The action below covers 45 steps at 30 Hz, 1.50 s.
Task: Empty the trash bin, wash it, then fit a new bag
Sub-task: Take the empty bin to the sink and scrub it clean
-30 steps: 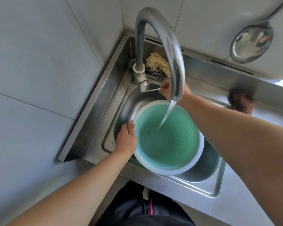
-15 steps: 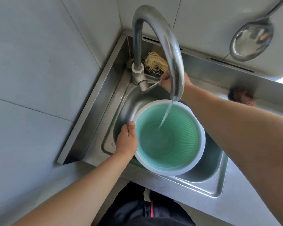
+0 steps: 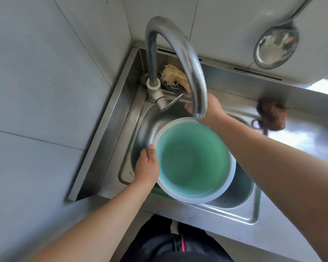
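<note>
The trash bin, green and ribbed with a white rim, stands tilted in the steel sink, its mouth facing up. A little water lies in its bottom. My left hand grips its left rim, thumb on top and fingers down the outside. My right hand is behind the curved faucet spout, its fingertips close beside the tip of the faucet lever. The spout hides most of its fingers. No water runs from the spout.
A loofah and a dark scrubber lie in the sink's back corner. A brown scouring ball sits on the rim at the right. A steel ladle hangs on the tiled wall. The tiled wall also closes in the left side.
The water stream thinned and has stopped. The faucet lever swung up toward the back. My right hand moved slightly right of the lever. My left hand kept its grip on the bin.
</note>
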Motion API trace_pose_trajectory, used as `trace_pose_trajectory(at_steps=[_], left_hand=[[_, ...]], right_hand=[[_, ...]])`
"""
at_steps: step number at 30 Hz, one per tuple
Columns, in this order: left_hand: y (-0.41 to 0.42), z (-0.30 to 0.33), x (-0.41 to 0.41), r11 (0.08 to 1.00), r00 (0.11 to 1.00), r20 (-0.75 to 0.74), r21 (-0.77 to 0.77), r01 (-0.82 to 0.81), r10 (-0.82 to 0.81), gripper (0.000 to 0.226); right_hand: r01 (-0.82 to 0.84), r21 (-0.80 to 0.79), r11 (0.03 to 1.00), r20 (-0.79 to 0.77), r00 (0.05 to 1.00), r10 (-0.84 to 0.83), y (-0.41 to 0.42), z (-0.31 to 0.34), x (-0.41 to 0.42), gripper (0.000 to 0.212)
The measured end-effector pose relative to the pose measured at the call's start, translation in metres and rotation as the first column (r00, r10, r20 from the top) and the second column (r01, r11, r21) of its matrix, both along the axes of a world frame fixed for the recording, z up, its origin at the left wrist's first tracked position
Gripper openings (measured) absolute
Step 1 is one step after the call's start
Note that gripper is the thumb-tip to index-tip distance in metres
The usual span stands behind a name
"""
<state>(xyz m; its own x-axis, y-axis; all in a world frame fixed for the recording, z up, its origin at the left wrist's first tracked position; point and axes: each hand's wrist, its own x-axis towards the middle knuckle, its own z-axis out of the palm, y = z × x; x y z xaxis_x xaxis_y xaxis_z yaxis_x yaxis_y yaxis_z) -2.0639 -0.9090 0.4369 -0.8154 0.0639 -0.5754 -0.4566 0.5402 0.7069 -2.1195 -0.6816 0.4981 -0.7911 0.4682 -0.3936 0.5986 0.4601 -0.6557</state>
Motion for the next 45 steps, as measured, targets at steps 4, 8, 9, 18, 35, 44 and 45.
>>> trace_pose_trajectory(at_steps=[4, 8, 9, 18, 35, 44, 45], left_hand=[[-0.005, 0.002, -0.003, 0.999, 0.999, 0.029, 0.020, 0.046, -0.046, 0.049], [-0.008, 0.003, -0.009, 0.998, 0.993, 0.099, 0.037, 0.053, -0.057, 0.047], [-0.009, 0.003, -0.012, 0.998, 0.994, 0.097, 0.042, 0.044, -0.047, 0.042], [0.021, 0.019, -0.020, 0.985, 0.983, 0.168, 0.140, -0.099, 0.075, 0.038], [0.055, 0.077, -0.014, 0.952, 0.972, 0.005, 0.201, -0.231, 0.235, 0.039], [0.047, 0.074, 0.014, 0.947, 0.974, 0.007, 0.230, -0.223, 0.228, 0.039], [0.053, 0.073, 0.015, 0.950, 0.976, 0.012, 0.230, -0.212, 0.215, 0.039]], right_hand=[[-0.011, 0.259, 0.966, 0.107, 0.994, -0.018, 0.013, -0.007, 0.074, 0.038], [0.154, 0.261, 0.953, 0.101, 0.977, -0.186, 0.018, -0.021, 0.141, 0.038], [0.187, 0.229, 0.955, 0.120, 0.968, -0.219, 0.015, -0.026, 0.157, 0.036], [0.547, -0.083, 0.833, 0.103, 0.836, -0.539, -0.013, -0.044, 0.199, 0.037], [0.763, -0.302, 0.571, -0.071, 0.580, -0.812, 0.008, 0.015, 0.182, 0.048], [0.743, -0.347, 0.572, -0.054, 0.593, -0.804, 0.005, 0.011, 0.218, 0.036], [0.753, -0.343, 0.562, -0.054, 0.581, -0.812, 0.010, 0.012, 0.220, 0.036]])
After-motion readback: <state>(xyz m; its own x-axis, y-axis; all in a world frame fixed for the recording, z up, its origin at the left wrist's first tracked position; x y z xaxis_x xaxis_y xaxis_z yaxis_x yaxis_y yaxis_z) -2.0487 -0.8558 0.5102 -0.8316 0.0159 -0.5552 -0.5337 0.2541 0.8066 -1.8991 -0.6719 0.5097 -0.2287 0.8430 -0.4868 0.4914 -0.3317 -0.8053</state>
